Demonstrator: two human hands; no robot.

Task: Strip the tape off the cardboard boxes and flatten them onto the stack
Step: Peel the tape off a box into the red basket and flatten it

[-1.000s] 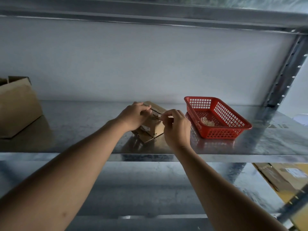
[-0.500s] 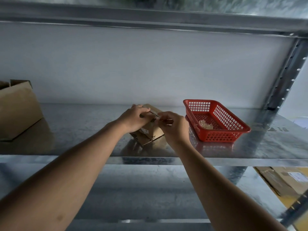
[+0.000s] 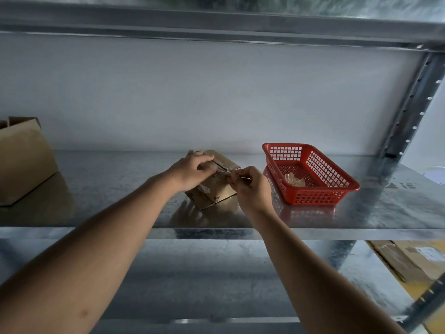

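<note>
Head view of a metal shelf (image 3: 361, 213). Left hand (image 3: 192, 171) draped over the top of a small cardboard box (image 3: 216, 192), fingers curled on its upper edge, holding it down. Right hand (image 3: 249, 186) just beside the left, fingertips pinching the end of a tape strip (image 3: 222, 166) at the box's top seam. Red plastic basket (image 3: 320, 196) immediately right of the right hand, with a crumpled tape wad (image 3: 295, 180) inside. Larger open cardboard box (image 3: 21, 162) well to the left of the left hand. Flattened cardboard (image 3: 404, 259) on the lower level, below and right of the right forearm.
</note>
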